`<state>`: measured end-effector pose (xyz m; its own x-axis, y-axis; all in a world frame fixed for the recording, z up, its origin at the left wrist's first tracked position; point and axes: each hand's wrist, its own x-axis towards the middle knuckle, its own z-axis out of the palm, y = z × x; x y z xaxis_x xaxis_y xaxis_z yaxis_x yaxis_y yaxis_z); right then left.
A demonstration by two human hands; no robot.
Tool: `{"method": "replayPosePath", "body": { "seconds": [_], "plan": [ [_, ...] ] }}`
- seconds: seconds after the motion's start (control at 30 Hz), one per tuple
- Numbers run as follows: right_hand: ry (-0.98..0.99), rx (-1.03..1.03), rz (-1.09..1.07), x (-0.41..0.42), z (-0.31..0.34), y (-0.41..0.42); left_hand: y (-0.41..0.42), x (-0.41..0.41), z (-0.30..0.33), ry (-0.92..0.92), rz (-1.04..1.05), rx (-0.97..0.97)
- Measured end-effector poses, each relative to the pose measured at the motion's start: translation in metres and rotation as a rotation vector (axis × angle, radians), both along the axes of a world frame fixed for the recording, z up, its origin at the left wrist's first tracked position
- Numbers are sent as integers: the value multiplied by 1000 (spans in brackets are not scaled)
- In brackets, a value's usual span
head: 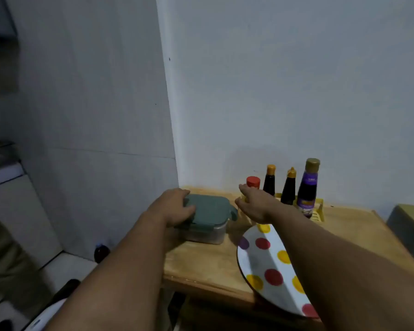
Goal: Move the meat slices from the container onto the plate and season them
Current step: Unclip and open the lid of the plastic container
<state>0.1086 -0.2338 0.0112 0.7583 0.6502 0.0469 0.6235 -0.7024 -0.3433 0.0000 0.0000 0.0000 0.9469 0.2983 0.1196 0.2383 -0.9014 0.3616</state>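
Meat is not out: the clear plastic container, green lid on, sits beside the bare polka-dot plate. Left hand grips the lid; right hand hovers open (seasoning untouched).

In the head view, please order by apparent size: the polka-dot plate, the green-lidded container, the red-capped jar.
1. Polka-dot plate, though it is nearest the camera and partly hidden by an arm.
2. Green-lidded container.
3. Red-capped jar, mostly hidden.
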Motion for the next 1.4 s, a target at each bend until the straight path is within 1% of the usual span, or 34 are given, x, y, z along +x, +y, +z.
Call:
{"method": "replayPosePath", "body": {
  "seconds": [0.07, 0.13, 0.2, 0.27, 0.33, 0.4, 0.5, 0.63, 0.77, 1.0, 1.4],
  "plan": [
    [6, -18, -1, 1, -3, 9, 2, 1, -2, 38, -31, -4],
    [34, -33, 15, -2, -7, 18, -3, 0, -8, 133, -55, 57],
    [59, -36, 32, -4, -16, 30, -5, 3, -20, 175, -69, 109],
    [79, -28, 39, -7, -20, 37, -4, 5, -26, 163, -86, 156],
    [96, -48, 42, -6, -28, 44, -1, 7, -28, 191, -105, 172],
    [59, -79, 48, -7, -33, 46, 0, 9, -28, 209, -116, 181],
    [21, -67, 29, -12, -41, 52, 3, 13, -36, 215, -114, 228],
    [8, -55, 6, -16, -47, 56, 5, 14, -47, 191, -117, 224],
    [-2, -75, 7, -18, -46, 56, 3, 15, -46, 220, -133, 291],
    [-46, -148, -5, -22, -44, 58, -22, 13, -37, 346, -53, 389],
    [-61, -180, 11, -21, -43, 56, -32, 10, -39, 332, 5, 436]
  ]
}}
